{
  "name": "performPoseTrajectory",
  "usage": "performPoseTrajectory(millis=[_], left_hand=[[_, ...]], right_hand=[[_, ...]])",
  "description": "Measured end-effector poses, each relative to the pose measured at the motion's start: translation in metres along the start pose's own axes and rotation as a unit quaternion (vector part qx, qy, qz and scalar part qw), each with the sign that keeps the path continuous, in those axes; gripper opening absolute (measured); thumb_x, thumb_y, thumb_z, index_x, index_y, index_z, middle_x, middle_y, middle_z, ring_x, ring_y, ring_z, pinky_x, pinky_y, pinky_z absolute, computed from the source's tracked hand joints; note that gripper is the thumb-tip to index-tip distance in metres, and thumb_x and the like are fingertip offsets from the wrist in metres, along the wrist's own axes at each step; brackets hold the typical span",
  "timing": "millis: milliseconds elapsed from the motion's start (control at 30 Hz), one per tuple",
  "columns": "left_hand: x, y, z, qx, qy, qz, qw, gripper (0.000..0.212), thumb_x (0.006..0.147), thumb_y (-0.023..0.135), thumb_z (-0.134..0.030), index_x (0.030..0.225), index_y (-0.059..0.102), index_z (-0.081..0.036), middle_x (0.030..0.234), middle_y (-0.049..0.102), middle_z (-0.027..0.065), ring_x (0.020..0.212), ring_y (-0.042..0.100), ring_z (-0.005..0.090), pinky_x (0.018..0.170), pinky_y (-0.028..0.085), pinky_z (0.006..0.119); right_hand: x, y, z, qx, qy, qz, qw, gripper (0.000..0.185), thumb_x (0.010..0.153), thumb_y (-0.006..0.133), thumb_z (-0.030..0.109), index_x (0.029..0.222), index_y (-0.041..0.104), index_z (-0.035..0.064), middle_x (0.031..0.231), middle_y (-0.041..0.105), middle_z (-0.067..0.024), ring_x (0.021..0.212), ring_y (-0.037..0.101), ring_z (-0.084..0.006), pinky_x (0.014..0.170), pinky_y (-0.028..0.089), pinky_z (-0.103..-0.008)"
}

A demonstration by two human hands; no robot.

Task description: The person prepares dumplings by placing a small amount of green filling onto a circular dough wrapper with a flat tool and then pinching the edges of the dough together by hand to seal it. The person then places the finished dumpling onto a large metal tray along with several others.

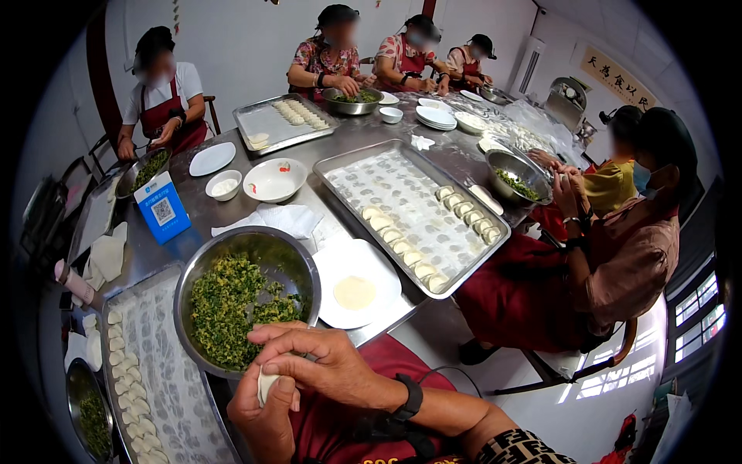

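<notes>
A pale folded dumpling [267,385] is pinched between my two hands over the near rim of a steel bowl. My left hand [262,414] cups it from below, thumb against its side. My right hand [327,358] presses its top edge with thumb and fingers; part of the dough is hidden. Chopped green and yellow filling [229,301] fills much of the steel bowl [307,261]. Right of the bowl, one round dough wrapper [355,292] lies on a white square plate [379,272].
A floured tray [400,191] beyond the plate bears two rows of dumplings. Another dumpling tray [185,348] stands at left. A blue sign with a printed code [162,207] and a white bowl [275,180] stand farther back. A co-worker [614,261] sits at right; several others work around the table.
</notes>
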State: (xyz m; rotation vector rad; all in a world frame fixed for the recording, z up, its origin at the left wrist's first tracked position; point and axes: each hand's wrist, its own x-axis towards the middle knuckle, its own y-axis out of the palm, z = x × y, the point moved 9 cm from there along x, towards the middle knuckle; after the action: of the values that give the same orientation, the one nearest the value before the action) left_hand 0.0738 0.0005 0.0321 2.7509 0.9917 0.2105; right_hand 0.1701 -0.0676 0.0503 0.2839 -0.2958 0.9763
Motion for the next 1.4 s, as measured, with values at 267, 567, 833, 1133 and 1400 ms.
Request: performPoseTrajectory(millis=[267, 567, 833, 1133, 1400], left_hand=[[0.002, 0.007, -0.009, -0.142, 0.035, -0.003, 0.989, 0.037, 0.090, 0.059, 0.002, 0.126, 0.056, 0.011, 0.140, 0.051, 0.0245, 0.078, 0.063, 0.0135, 0.062, 0.048, 0.021], [-0.001, 0.016, -0.003, -0.096, 0.102, 0.044, 0.989, 0.045, 0.093, 0.066, -0.014, 0.132, 0.054, 0.004, 0.144, 0.047, 0.0242, 0.097, 0.060, 0.0160, 0.068, 0.048, 0.022], [-0.002, 0.024, 0.001, -0.057, 0.132, 0.047, 0.989, 0.037, 0.093, 0.063, -0.007, 0.128, 0.058, 0.003, 0.142, 0.050, 0.0216, 0.083, 0.060, 0.0089, 0.069, 0.049, 0.021], [-0.001, 0.024, 0.004, -0.012, 0.143, 0.052, 0.988, 0.038, 0.093, 0.063, -0.008, 0.130, 0.056, 0.002, 0.144, 0.046, 0.0246, 0.099, 0.058, 0.0157, 0.077, 0.048, 0.024], [-0.002, 0.030, 0.003, 0.015, 0.143, 0.081, 0.986, 0.038, 0.095, 0.062, -0.008, 0.131, 0.055, 0.003, 0.141, 0.048, 0.0237, 0.091, 0.062, 0.0169, 0.069, 0.049, 0.025]], right_hand=[[-0.020, -0.022, 0.003, 0.082, 0.129, -0.117, 0.981, 0.042, 0.089, 0.067, 0.000, 0.130, 0.059, -0.0011, 0.113, 0.068, -0.0089, 0.095, 0.063, -0.0120, 0.087, 0.052, -0.0266], [-0.031, -0.019, -0.002, 0.229, 0.194, -0.103, 0.948, 0.037, 0.092, 0.064, 0.000, 0.128, 0.058, -0.0083, 0.099, 0.069, -0.0121, 0.081, 0.063, -0.0126, 0.073, 0.056, -0.0261], [-0.033, -0.030, -0.007, 0.223, 0.141, -0.141, 0.954, 0.023, 0.094, 0.062, 0.000, 0.115, 0.065, -0.0074, 0.101, 0.069, -0.0149, 0.077, 0.062, -0.0135, 0.066, 0.058, -0.0279], [-0.030, -0.035, -0.010, 0.252, 0.155, -0.156, 0.942, 0.018, 0.091, 0.064, -0.005, 0.108, 0.063, -0.0066, 0.114, 0.067, -0.0195, 0.078, 0.063, -0.0148, 0.066, 0.057, -0.0272], [-0.029, -0.043, -0.005, 0.180, 0.083, -0.123, 0.972, 0.015, 0.085, 0.067, -0.009, 0.100, 0.065, -0.0046, 0.130, 0.060, -0.0214, 0.081, 0.065, -0.0153, 0.070, 0.057, -0.0274]])
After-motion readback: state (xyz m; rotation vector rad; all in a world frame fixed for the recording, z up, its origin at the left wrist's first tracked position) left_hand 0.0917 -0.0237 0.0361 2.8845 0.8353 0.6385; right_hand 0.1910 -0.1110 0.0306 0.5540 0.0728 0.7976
